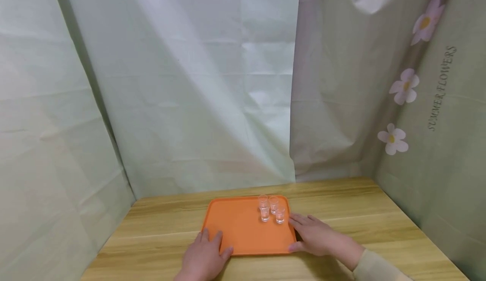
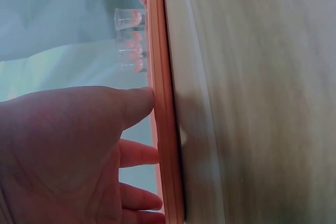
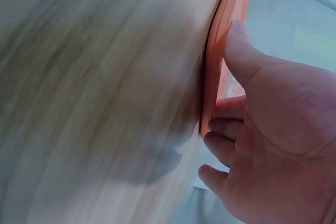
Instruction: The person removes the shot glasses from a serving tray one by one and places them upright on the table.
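An orange tray (image 1: 235, 226) lies on the wooden table. Several small clear shot glasses (image 1: 264, 215) stand close together, upright, in its far right part. My left hand (image 1: 203, 256) rests at the tray's near left corner with fingers spread. In the left wrist view its thumb (image 2: 137, 103) touches the rim. At the right edge is my right hand (image 1: 318, 235), its thumb by the near right corner and its fingers farther back along the side. The right wrist view shows the thumb (image 3: 241, 45) against the tray's edge and the fingers loosely bent beside it.
Wood-grain table (image 1: 163, 217) surface extends around the tray on all sides. Pale green curtains (image 1: 190, 104) hang behind and at both sides. White flowers (image 1: 392, 139) and lettering are printed on the right one.
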`<action>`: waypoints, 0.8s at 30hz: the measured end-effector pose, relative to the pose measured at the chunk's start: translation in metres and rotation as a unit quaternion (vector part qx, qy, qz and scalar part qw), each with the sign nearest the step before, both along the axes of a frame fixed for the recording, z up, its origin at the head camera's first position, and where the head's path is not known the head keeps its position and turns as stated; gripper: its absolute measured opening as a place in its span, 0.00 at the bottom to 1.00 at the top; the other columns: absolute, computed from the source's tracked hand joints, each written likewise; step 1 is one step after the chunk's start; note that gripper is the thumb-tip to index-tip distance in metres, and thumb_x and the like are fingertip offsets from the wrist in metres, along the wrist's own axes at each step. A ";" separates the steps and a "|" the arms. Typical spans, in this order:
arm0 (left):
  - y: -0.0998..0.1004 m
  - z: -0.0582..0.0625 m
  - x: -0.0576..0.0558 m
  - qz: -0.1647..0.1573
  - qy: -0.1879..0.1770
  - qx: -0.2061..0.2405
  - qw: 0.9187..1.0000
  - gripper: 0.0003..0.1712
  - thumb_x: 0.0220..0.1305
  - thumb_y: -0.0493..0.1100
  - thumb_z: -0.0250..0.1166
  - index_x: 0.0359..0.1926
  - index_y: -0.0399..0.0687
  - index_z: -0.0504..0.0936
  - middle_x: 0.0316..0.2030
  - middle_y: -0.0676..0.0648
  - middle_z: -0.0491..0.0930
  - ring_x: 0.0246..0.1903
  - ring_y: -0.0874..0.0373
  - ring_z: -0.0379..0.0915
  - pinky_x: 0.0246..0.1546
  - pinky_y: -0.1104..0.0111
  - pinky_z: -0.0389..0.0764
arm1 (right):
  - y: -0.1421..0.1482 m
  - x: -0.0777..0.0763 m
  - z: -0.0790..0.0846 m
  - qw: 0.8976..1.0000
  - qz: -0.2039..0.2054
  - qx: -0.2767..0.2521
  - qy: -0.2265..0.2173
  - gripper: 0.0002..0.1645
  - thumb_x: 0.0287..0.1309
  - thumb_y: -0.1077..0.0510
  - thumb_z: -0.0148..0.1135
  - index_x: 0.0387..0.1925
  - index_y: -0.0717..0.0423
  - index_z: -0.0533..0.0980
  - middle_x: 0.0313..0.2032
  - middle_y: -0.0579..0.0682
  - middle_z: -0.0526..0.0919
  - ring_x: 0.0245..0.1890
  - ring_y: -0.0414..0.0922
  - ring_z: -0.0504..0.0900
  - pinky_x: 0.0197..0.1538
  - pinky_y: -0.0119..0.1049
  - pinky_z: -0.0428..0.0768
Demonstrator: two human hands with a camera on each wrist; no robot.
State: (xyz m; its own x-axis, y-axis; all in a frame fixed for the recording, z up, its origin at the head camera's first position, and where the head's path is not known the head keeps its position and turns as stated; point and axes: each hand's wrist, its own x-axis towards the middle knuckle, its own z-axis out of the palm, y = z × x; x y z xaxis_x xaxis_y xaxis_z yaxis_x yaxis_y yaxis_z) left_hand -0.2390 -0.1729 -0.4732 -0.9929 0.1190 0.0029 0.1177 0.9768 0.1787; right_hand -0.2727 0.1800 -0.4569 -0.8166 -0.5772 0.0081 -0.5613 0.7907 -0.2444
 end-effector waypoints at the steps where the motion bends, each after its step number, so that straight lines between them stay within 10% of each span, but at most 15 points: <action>1: 0.000 0.000 0.000 -0.001 -0.003 -0.002 1.000 0.41 0.75 0.68 0.67 0.71 0.40 0.83 0.72 0.21 0.71 0.73 0.22 0.66 0.69 0.31 0.75 | 0.001 -0.001 0.000 1.000 0.002 -0.005 -0.001 0.56 0.69 0.30 0.70 0.77 0.69 0.71 0.78 0.66 0.70 0.79 0.63 0.69 0.79 0.68 0.66; 24: 0.010 0.000 0.014 -0.051 0.040 -0.004 0.998 0.37 0.72 0.66 0.71 0.67 0.43 0.85 0.71 0.22 0.73 0.66 0.22 0.75 0.58 0.31 0.83 | 0.038 -0.016 -0.023 0.997 0.054 -0.036 0.039 0.58 0.70 0.25 0.64 0.78 0.67 0.71 0.77 0.67 0.71 0.74 0.67 0.74 0.73 0.70 0.73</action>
State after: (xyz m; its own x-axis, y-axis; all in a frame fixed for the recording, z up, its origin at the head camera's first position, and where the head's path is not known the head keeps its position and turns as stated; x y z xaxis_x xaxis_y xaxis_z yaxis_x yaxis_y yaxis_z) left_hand -0.2247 -0.1631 -0.4736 -0.9722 0.2199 0.0803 0.2302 0.9605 0.1563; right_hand -0.2889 0.2177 -0.4802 -0.7448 -0.6577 0.1128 -0.6619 0.7067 -0.2502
